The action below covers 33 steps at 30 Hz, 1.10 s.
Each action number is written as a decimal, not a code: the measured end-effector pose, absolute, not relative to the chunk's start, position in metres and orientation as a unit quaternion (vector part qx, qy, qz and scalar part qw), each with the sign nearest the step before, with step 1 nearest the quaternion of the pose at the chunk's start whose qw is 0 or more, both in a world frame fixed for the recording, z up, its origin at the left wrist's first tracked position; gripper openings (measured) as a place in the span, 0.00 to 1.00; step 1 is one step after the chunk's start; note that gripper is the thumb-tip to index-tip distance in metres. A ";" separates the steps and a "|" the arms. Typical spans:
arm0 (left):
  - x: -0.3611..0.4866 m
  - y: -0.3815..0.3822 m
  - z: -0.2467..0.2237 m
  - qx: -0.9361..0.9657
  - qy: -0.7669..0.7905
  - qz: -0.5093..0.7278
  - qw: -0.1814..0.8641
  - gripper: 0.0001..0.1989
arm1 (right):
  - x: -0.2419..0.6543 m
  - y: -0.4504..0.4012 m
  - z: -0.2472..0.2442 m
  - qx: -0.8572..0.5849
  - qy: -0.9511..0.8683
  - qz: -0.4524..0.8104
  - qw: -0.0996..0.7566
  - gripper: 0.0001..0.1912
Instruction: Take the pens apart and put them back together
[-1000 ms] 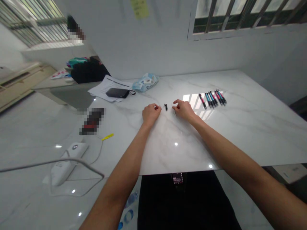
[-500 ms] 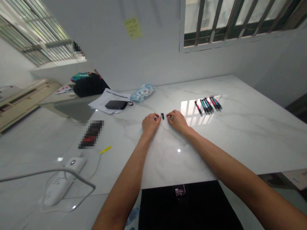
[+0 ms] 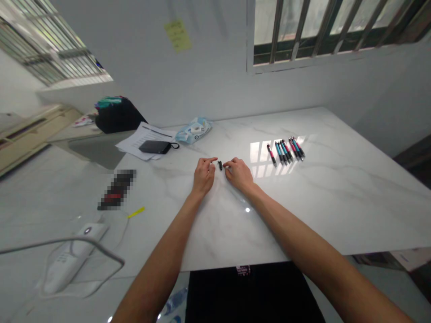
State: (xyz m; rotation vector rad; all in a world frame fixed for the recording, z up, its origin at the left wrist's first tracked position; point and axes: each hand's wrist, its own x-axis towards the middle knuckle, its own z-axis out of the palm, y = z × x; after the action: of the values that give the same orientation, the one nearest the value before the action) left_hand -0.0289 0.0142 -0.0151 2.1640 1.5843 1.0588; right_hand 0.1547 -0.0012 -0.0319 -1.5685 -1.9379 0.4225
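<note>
Small black piece (image 3: 220, 165) on desk (image 3: 336, 202), between left hand (image 3: 203, 177) (index outstretched) and right hand (image 3: 238, 173), fingers bent; neither clearly nearer. Long axis roughly far edge to near edge. Whether either pinches anything: too small to tell.

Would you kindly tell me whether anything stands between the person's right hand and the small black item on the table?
Nothing visible does. The small black item lies close by the fingertips of the right hand, with the left hand on its other side. The pens lie farther right, outside that gap.
</note>
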 end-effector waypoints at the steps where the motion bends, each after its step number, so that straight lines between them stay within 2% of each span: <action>1: -0.029 0.015 -0.015 0.738 0.541 0.383 0.130 0.20 | 0.155 -0.001 -0.032 -0.590 -0.731 0.159 0.305 0.18; 5: -0.028 0.014 -0.011 0.723 0.525 0.432 0.122 0.23 | 0.159 0.001 -0.035 -0.579 -0.726 0.170 0.330 0.16; 9: -0.021 0.013 -0.007 0.708 0.498 0.482 0.135 0.26 | 0.163 0.003 -0.033 -0.524 -0.699 0.210 0.439 0.10; 10: -0.018 0.013 -0.007 0.695 0.495 0.500 0.151 0.26 | 0.162 0.003 -0.031 -0.500 -0.690 0.226 0.473 0.08; 12: -0.013 0.015 -0.009 0.649 0.490 0.536 0.228 0.25 | 0.159 0.000 -0.026 -0.451 -0.672 0.269 0.522 0.11; 16: -0.005 0.018 -0.011 0.552 0.454 0.582 0.389 0.21 | 0.151 -0.009 -0.017 -0.395 -0.647 0.354 0.548 0.16; 19: -0.001 0.017 -0.010 0.505 0.442 0.600 0.436 0.16 | 0.150 -0.012 -0.014 -0.391 -0.635 0.357 0.563 0.17; 22: 0.000 0.018 -0.008 0.478 0.442 0.616 0.444 0.16 | 0.153 -0.006 -0.017 -0.400 -0.617 0.341 0.586 0.15; 25: -0.004 0.020 -0.008 0.468 0.437 0.609 0.469 0.17 | 0.159 0.006 -0.023 -0.410 -0.563 0.349 0.627 0.16; 28: -0.006 0.020 -0.011 0.468 0.437 0.571 0.513 0.17 | 0.167 0.018 -0.030 -0.403 -0.473 0.414 0.665 0.22; 33: -0.001 0.010 -0.016 0.473 0.439 0.498 0.580 0.16 | 0.175 0.025 -0.029 -0.387 -0.363 0.510 0.678 0.26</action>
State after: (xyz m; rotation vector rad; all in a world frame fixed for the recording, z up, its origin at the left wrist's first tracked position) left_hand -0.0013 0.0102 -0.0159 1.1061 1.0258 1.1634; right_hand 0.1751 0.0248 -0.0291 -0.8690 -0.8152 1.1455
